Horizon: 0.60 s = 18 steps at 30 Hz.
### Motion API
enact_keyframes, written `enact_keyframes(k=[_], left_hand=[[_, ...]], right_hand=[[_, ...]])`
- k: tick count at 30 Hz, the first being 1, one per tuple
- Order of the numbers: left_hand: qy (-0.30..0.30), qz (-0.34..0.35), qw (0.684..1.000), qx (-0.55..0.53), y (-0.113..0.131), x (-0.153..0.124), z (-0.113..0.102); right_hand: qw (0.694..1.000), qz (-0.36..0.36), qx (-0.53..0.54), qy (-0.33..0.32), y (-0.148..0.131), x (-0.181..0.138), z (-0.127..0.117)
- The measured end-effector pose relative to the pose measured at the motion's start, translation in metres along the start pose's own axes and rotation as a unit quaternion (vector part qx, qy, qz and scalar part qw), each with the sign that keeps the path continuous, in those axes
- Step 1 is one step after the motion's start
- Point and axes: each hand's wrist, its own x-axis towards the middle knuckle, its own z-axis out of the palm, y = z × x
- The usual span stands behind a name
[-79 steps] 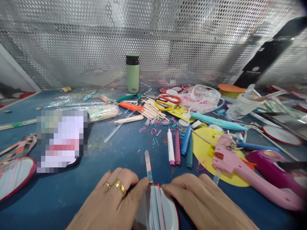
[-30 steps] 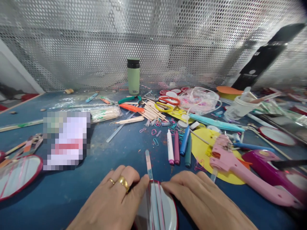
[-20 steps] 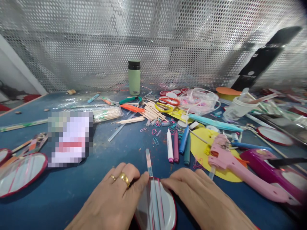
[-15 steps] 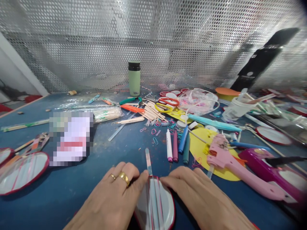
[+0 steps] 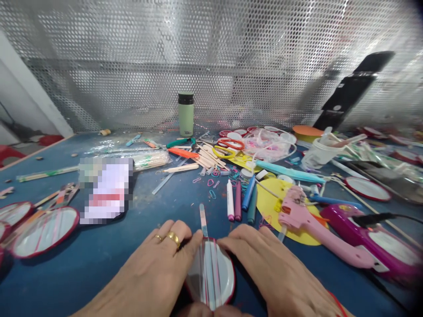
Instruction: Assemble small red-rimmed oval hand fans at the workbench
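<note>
A round white disc with a red rim (image 5: 226,268) lies low in the middle of the head view, with pale and pink lengthwise strips across it. A flat patterned stick (image 5: 202,215) juts out past its far edge. My left hand (image 5: 158,259), wearing two gold rings, grips the disc's left side, fingertips at the far rim near the stick. On the right side my right hand (image 5: 261,259) has its fingers pressed together against the far rim. Two fingertips, apparently my thumbs, show at the near edge. Both hands are closed around the disc.
Similar red-rimmed discs (image 5: 46,233) lie left, beside a pixelated object (image 5: 107,189). Ahead are markers (image 5: 238,200), wooden sticks (image 5: 211,156), scissors (image 5: 228,152) and a green tumbler (image 5: 186,114). At right lie a pink glue gun (image 5: 317,229) and a purple corded device (image 5: 357,237). Perforated metal stands behind.
The view has shifted slightly, so more of the left side shows. The fingertips at the disc's near edge have come into view. Both hands keep their hold on the disc.
</note>
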Motion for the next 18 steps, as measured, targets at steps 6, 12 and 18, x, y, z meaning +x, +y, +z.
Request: enact_keyframes(k=[6, 12, 18], left_hand=[[-0.016, 0.002, 1.0, 0.011, 0.0007, 0.0017, -0.0043], [0.011, 0.008, 1.0, 0.007, -0.0032, 0.0, -0.002], [-0.01, -0.005, 1.0, 0.006, -0.0024, 0.0023, -0.0018]], right_hand=[[0.998, 0.003, 0.048, -0.036, 0.0028, -0.0021, -0.0005], [0.999, -0.005, 0.038, -0.024, 0.0043, -0.0044, 0.0027], [0.999, 0.009, 0.037, -0.018, -0.0001, -0.0035, 0.002]])
